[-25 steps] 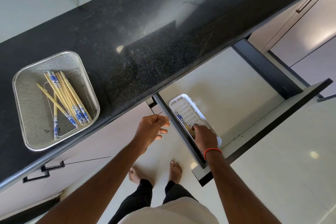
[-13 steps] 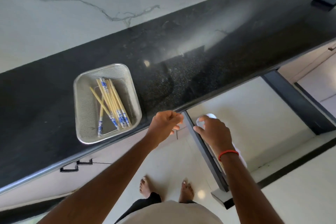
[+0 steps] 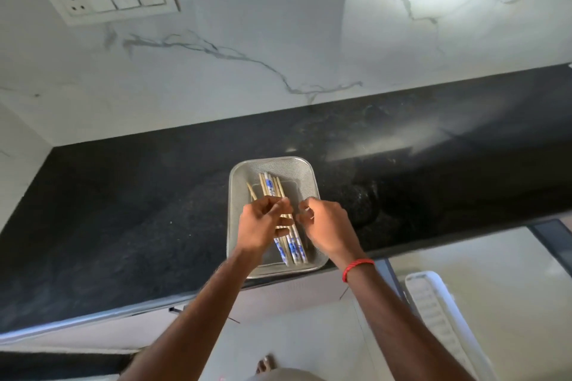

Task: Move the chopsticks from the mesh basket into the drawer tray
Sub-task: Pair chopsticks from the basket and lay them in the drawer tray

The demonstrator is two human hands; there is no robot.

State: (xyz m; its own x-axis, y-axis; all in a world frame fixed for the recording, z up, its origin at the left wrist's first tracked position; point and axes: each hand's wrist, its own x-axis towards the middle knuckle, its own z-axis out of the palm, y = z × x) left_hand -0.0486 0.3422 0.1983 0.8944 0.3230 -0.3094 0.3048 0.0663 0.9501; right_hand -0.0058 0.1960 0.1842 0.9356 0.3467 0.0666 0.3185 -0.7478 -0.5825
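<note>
Most of the job looks undone, judging by the bundle lying in the basket. The black granite countertop [image 3: 123,210] carries the steel mesh basket [image 3: 234,226] at its front edge. Below right, the open drawer [image 3: 495,257] holds the white drawer tray [image 3: 433,312], its contents unclear. The left hand [image 3: 263,229] curls round several blue-patterned chopsticks [image 3: 268,185] mid-length. The right hand [image 3: 328,226] hovers just beside with fingers curled, but I cannot tell whether it grips any.

Blue-white patt. chopsticks [image 3: 292,246], blk counter [image 3: 123,210]
</note>
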